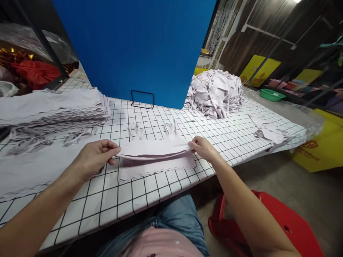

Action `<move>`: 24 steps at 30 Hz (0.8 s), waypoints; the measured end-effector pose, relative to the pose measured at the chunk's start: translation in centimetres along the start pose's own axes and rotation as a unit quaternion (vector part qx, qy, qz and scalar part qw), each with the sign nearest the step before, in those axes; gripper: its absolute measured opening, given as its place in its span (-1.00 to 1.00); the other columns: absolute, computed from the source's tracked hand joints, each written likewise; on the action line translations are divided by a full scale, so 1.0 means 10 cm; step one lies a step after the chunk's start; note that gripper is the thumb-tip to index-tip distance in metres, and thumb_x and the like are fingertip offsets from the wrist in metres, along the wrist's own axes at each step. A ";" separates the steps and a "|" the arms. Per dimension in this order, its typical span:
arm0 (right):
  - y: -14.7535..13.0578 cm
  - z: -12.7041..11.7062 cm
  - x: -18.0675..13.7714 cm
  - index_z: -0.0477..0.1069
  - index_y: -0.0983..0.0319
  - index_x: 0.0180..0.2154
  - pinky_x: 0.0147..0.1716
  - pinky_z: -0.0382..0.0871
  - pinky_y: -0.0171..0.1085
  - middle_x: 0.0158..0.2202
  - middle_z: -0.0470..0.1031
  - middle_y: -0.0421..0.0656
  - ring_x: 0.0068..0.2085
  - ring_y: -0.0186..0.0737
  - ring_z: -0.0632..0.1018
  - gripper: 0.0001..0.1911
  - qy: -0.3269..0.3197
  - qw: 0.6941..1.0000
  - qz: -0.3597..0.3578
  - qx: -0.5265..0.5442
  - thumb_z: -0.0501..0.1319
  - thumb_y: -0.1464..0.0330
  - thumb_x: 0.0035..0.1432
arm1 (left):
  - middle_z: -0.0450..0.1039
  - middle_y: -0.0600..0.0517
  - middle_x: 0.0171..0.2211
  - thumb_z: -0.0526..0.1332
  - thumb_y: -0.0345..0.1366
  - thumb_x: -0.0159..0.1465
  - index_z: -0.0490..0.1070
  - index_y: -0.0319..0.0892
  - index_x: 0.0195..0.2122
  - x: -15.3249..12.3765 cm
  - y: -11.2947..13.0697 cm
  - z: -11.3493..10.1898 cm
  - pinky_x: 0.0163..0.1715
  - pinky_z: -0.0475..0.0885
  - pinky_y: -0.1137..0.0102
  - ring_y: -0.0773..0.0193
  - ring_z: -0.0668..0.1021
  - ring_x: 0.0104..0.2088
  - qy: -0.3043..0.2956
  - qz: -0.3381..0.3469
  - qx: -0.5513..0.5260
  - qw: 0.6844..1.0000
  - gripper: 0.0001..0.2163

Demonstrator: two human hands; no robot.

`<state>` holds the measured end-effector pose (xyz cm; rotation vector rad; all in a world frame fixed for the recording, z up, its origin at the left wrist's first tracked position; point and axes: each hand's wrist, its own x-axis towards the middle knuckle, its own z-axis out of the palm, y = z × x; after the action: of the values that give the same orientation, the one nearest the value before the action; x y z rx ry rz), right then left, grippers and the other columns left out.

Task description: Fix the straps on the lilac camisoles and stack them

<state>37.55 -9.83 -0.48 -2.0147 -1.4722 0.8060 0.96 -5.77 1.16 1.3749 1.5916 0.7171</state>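
A pale lilac strappy garment, like a camisole top, lies in front of me on the checked table, its thin straps pointing away. My left hand pinches the left end of its folded edge between thumb and fingers. At the opposite end my right hand pinches the same edge. Between the hands the edge is stretched nearly straight and lifted a little, with a shadowed gap beneath it. The lower, wavy-edged layer rests on the table.
Stacked pale garments are at the left, with more laid flat below them. A crumpled heap of similar pieces sits behind right. A blue board stands on the table. A red stool is at my right.
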 end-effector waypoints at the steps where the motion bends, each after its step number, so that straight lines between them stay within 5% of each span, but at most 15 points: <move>1: 0.02 -0.02 -0.05 0.20 0.19 -0.39 -0.51 0.21 -0.37 -0.50 0.47 -0.20 -0.49 -0.33 0.46 -0.82 -0.012 1.000 0.004 0.027 0.14 0.27 0.21 | 0.36 0.13 -0.64 0.40 -0.06 -0.05 0.40 -0.17 -0.28 -0.04 -0.02 -0.01 -0.67 0.09 0.59 0.37 0.43 -0.59 -0.007 0.000 0.002 1.000 -0.61; 7: 0.21 -0.10 -0.45 0.28 0.16 -0.28 -0.56 0.17 -0.35 -0.60 0.45 -0.26 -0.56 -0.30 0.41 -0.84 -0.078 0.995 0.044 -0.054 0.11 0.21 0.24 | 0.44 0.11 -0.61 0.39 0.10 -0.03 0.34 -0.15 -0.09 -0.24 -0.42 -0.03 -0.59 0.21 0.51 0.31 0.45 -0.59 -0.160 -0.077 0.012 0.984 -0.41; 12: 0.18 0.05 -0.57 0.34 0.14 -0.15 -0.41 0.30 -0.28 -0.41 0.50 -0.19 -0.40 -0.22 0.49 -0.79 0.047 0.982 -0.093 -0.160 0.08 0.18 0.29 | 0.42 0.07 -0.69 0.32 0.17 0.03 0.37 -0.18 -0.14 -0.25 -0.44 0.02 -0.55 0.29 0.47 0.24 0.49 -0.56 -0.116 -0.080 0.038 0.989 -0.45; 17: 0.22 0.34 -0.50 0.38 0.15 0.01 -0.27 0.43 -0.20 -0.19 0.44 -0.06 -0.20 -0.11 0.53 -0.70 0.034 0.948 -0.231 -0.215 0.06 0.21 0.32 | 0.38 0.13 -0.68 0.40 0.03 -0.02 0.36 -0.20 -0.22 -0.20 -0.28 0.08 -0.51 0.36 0.42 0.28 0.47 -0.60 -0.101 -0.075 -0.006 0.992 -0.52; 24: 0.32 0.40 -0.44 0.38 0.16 0.02 -0.28 0.49 -0.18 -0.20 0.38 -0.04 -0.21 -0.12 0.52 -0.67 0.031 0.934 -0.265 -0.236 0.02 0.19 0.35 | 0.34 0.15 -0.66 0.32 -0.34 0.00 0.33 -0.20 -0.29 -0.08 -0.25 0.09 -0.56 0.30 0.44 0.33 0.42 -0.61 -0.085 -0.055 -0.022 0.995 -0.75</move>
<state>35.71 -14.71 -4.81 -1.7703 -2.1889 0.1676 0.62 -7.22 -1.19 1.2715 1.4958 0.5504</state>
